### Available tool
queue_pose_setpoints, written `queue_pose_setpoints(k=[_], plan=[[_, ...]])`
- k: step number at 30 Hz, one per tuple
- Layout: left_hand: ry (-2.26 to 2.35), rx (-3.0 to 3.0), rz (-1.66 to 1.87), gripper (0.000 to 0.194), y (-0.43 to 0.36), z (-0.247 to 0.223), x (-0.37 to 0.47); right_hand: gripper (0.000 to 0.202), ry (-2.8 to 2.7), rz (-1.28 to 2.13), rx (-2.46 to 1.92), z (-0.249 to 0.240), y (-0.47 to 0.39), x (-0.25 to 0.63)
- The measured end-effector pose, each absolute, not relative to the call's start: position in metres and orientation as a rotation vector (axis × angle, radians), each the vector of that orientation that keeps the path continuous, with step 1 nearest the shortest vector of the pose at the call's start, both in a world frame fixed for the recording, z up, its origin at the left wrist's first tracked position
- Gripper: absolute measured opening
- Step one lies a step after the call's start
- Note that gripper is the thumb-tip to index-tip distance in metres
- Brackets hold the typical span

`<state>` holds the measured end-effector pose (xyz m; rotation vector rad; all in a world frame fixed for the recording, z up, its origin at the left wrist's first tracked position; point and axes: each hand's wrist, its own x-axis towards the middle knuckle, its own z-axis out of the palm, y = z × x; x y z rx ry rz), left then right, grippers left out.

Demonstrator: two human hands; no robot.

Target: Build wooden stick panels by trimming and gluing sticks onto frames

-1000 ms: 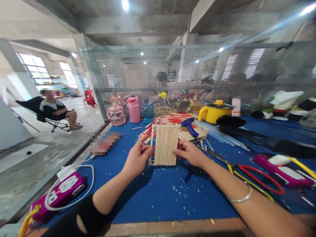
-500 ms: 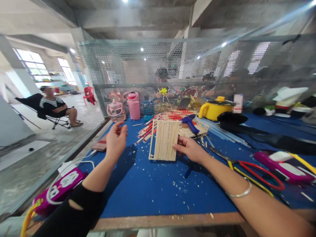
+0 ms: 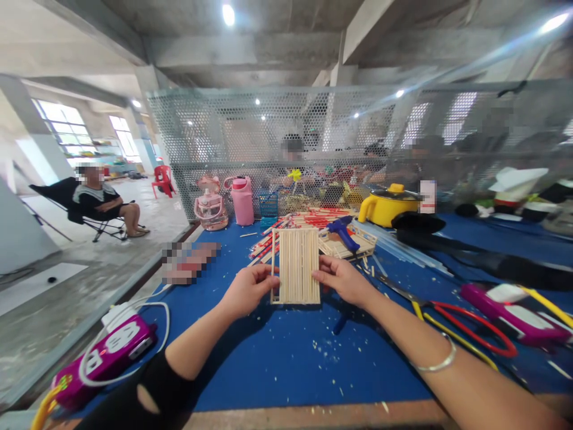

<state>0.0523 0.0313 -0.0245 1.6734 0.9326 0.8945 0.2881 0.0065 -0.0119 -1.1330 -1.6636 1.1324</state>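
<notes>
We held the stick panel [image 3: 299, 266] upright over the blue table [image 3: 268, 373], our left hand [image 3: 249, 291] pinching one side edge and our right hand [image 3: 348, 282] the other, probably to keep it level. The glue gun [image 3: 344, 232] lay just behind, presumably for easy reach.

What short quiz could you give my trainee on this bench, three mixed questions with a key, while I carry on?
1. True or false: the left hand and the right hand both hold the stick panel.
2. Multiple choice: what is the main body colour of the lidded pot by the mesh screen? A: pink. B: yellow. C: white.
3. Short answer: which forearm wears the silver bracelet?

Key: 1, true; 2, B; 3, the right forearm.
</notes>
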Motion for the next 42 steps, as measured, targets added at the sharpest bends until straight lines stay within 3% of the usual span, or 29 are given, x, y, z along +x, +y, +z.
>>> queue_pose_setpoints(k=[7, 21, 27, 34, 42], plan=[[0.844, 1.557, 0.837, 0.043, 0.035, -0.026, 0.051, 0.039, -1.634, 1.157, -1.14, -0.015, 0.01, 0.291], [0.897, 1.485, 0.838, 0.043, 0.031, -0.024, 0.054, 0.04, -1.639, 1.194, -1.137, -0.015, 0.009, 0.291], [0.917, 1.508, 0.869, 0.035, 0.027, -0.019, 0.055, 0.045, -1.63, 1.209, -1.133, -0.011, 0.006, 0.29], [0.88, 1.31, 0.851, 0.038, 0.022, -0.014, 0.056, 0.047, -1.588, 1.244, -1.115, -0.011, 0.005, 0.289], [0.926, 1.331, 0.974, 0.026, 0.022, -0.011, 0.054, 0.052, -1.514, 1.21, -1.12, -0.005, 0.002, 0.291]])
